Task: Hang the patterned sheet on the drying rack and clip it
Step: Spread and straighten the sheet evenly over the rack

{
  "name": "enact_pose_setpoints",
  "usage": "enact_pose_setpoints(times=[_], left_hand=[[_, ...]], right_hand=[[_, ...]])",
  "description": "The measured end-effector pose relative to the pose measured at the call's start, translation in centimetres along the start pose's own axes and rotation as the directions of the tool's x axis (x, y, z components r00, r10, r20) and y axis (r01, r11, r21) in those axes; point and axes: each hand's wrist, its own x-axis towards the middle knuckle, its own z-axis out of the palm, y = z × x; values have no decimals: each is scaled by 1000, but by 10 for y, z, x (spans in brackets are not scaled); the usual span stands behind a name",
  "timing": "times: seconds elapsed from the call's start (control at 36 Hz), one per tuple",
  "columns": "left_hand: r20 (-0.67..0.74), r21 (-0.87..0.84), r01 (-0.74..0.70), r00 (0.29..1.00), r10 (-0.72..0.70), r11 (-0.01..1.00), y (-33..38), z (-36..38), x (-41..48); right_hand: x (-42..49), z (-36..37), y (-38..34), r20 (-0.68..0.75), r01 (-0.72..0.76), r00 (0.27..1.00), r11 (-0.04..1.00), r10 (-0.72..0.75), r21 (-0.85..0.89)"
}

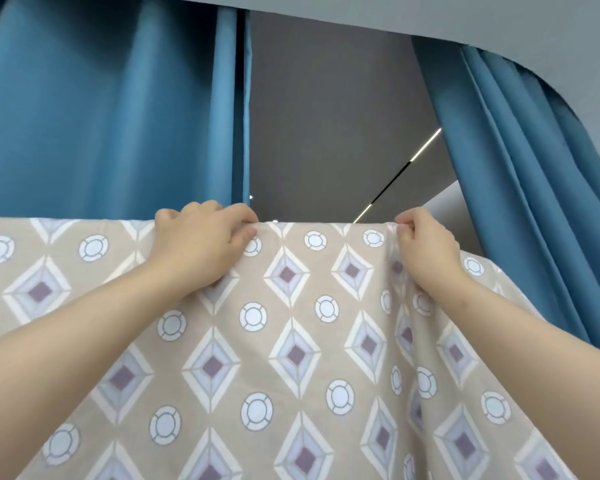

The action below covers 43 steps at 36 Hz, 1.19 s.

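rack: hidden under sheet (293, 344) | sheet: cut off left, bottom

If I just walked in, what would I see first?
A big beige patterned sheet with diamonds and circles fills the lower half, its top edge stretched straight across. The left hand and the right hand pinch that edge. Behind, tall blue curtains hang at both sides.

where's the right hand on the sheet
Head view, right of centre: the right hand pinches the top edge of the patterned sheet, near the right blue curtain, with the left hand gripping the same edge further left.
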Motion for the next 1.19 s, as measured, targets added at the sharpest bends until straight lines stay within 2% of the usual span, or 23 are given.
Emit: enact_pose_setpoints(times=[0.08, 0.25, 0.39, 0.44, 0.53, 0.64, 0.69, 0.78, 0.83, 0.89, 0.92, 1.0, 1.11, 1.19], left_hand=[[-37, -17, 11, 999, -11, 1000, 0, 7, -2], [-113, -19, -3, 994, 1, 1000, -4, 10, -7], [-118, -16, 22, 993, -24, 1000, -5, 9, -6], [-120, -32, 39, 992, -43, 999, -8, 6, -7], [-122, -42, 37, 992, -42, 998, -11, 4, -8], [-138, -62, 47, 989, -55, 997, -10, 3, -10], [-141, -78, 46, 988, -57, 996, -8, 2, -10], [-115, -102, 30, 992, -41, 994, -4, 2, -10], [-92, -100, 41, 994, -50, 994, -3, 2, -9], [-87, -92, 67, 993, -75, 994, -6, 0, -7], [-98, -108, 75, 992, -85, 991, -8, -1, -6], [-123, -181, 56, 989, -79, 982, -15, -9, -5], [-76, -157, -27, 997, 15, 987, -27, -18, -10], [-79, -126, 53, 995, -63, 991, -51, -33, -11]], right_hand=[[7, -6, 6, 13, -1, 1000, 998, 0, 57], [19, -13, 13, 86, 93, 993, 993, -86, -79], [18, -11, 20, 171, -119, 976, 989, 133, -85], [17, -11, 28, 220, -142, 966, 990, 138, 2], [15, -13, 30, 271, -250, 945, 939, 183, 237], [22, -16, 29, 248, -310, 939, 899, 239, 308], [26, -16, 28, 180, -258, 959, 940, 220, 222], [23, -16, 25, -18, -156, 988, 982, 155, -111], [21, -13, 20, -102, -165, 983, 974, 150, -156], [16, -10, 7, -65, -195, 980, 976, 189, -98], [12, -9, -3, -40, -162, 986, 985, 159, -56], [-2, 0, -41, 53, 74, 996, 996, -76, 43], [-26, 26, -100, 234, 285, 927, 956, -292, 66], [-37, 37, -136, 320, 266, 894, 946, -313, 183]])
